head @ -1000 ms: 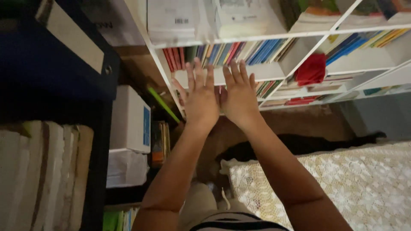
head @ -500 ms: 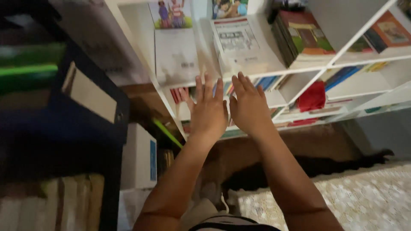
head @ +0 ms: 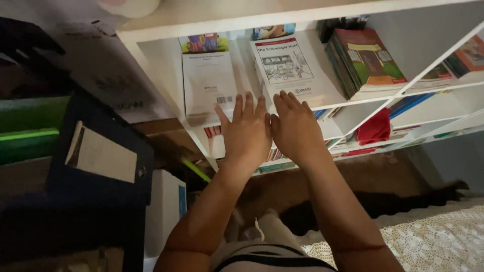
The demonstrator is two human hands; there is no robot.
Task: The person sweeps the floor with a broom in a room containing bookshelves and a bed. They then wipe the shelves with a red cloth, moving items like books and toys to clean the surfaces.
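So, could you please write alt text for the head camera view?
Both hands, left hand and right hand, stretch side by side, open and flat, toward a white bookshelf where two white booklets lie flat beside a green book stack.

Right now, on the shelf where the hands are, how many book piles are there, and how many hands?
White booklet piles: 2, the left white booklet pile and the right white booklet pile
Colourful book stacks: 1, the green-and-red book stack
Hands: 2, the left hand and the right hand
Total: 5
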